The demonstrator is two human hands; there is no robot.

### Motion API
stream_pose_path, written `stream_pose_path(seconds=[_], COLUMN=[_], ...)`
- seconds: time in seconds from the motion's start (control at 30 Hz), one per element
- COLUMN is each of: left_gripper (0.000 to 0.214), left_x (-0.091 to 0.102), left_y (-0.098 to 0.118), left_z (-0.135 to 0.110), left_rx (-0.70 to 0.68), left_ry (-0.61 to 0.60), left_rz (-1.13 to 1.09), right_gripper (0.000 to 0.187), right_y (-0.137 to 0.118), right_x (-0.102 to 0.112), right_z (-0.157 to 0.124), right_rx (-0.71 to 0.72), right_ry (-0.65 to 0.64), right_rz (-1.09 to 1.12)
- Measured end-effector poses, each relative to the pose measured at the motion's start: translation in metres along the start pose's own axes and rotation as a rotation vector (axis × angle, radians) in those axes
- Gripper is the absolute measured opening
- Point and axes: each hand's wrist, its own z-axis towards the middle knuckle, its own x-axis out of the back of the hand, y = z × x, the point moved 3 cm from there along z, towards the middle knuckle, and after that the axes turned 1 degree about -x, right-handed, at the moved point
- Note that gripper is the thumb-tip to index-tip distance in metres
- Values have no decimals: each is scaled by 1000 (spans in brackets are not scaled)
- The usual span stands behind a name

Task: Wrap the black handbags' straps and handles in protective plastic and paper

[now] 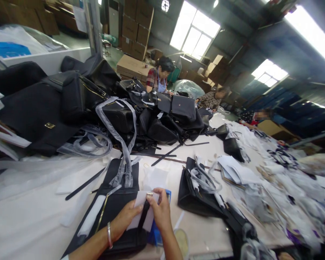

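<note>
A black leather bag [119, 202] lies flat in front of me, with a gold zipper and handles wrapped in clear plastic [121, 159]. On its lower part is a small white sheet of paper [139, 199] under a short black strap [144, 216] with a metal buckle [149, 195]. My left hand [126, 218] pinches the sheet's left edge between thumb and fingers. My right hand [160, 209] is closed at the sheet's upper right, its thumb pressed on the strap by the buckle. The fingers under the paper are hidden.
Black bags [168, 122] are heaped along the far side of the table. Another black bag [197, 195] stands to the right. A blue container [159, 234] sits beside my right wrist, near a round tub [181, 242]. Several people work farther back.
</note>
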Motion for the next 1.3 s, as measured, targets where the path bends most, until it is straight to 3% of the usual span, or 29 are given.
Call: stream_pose_path(seconds=[0.1, 0.2, 0.37, 0.47, 0.57, 0.63, 0.8, 1.03, 1.3], left_gripper=[49, 53, 47, 46, 49, 49, 46, 50, 46], left_x=[-4, -7, -11, -11, -11, -13, -12, -13, -10], left_y=[4, 1, -9, -8, -4, -2, -2, -5, -16], left_z=[2, 6, 13, 14, 13, 13, 16, 17, 22], left_rx=[-3, -27, -113, -117, -65, -44, -16, 22, -76], left_ry=[-7, 40, 220, 289, 246, 194, 164, 144, 220], left_rz=[51, 104, 179, 226, 208, 166, 152, 176, 277], right_gripper=[41, 25, 20, 29, 46, 48, 38, 41, 37], right_y=[8, 10, -3, -1, 15, 24, 23, 22, 19], right_x=[-3, -6, -1, 4, 6, 6, -1, 2, -2], right_z=[5, 6, -1, -5, -8, -10, -14, -14, -15], right_rx=[-74, -95, -13, -66, -226, -253, -165, -163, -110], right_ry=[-72, -156, 4, -60, -212, -247, -321, -370, -331], right_rz=[176, 231, 77, 181, 482, 554, 481, 453, 376])
